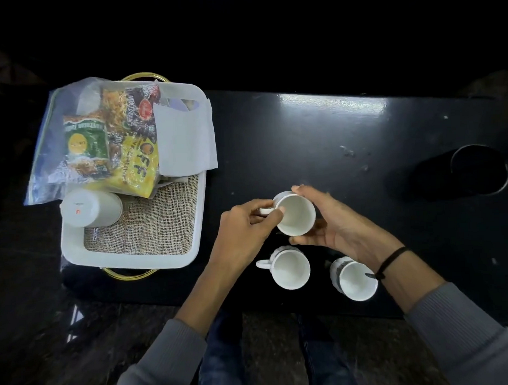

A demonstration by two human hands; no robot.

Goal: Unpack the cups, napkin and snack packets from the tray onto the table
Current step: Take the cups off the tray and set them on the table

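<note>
White ceramic cup point(296, 215) held in both hands.
Handle point(264, 211) pinched by left hand point(246, 225), body cradled by right hand point(336, 227); judged rigid, slick, breakable.

Black table point(331, 126): white tray point(128, 261) at left end; handled cup point(291, 267) beside second cup point(355, 278) near front edge; dark vessel point(476, 170) right.

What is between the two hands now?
In the head view, one white cup sits between them: the left hand pinches its handle, the right hand cups its side.
</note>
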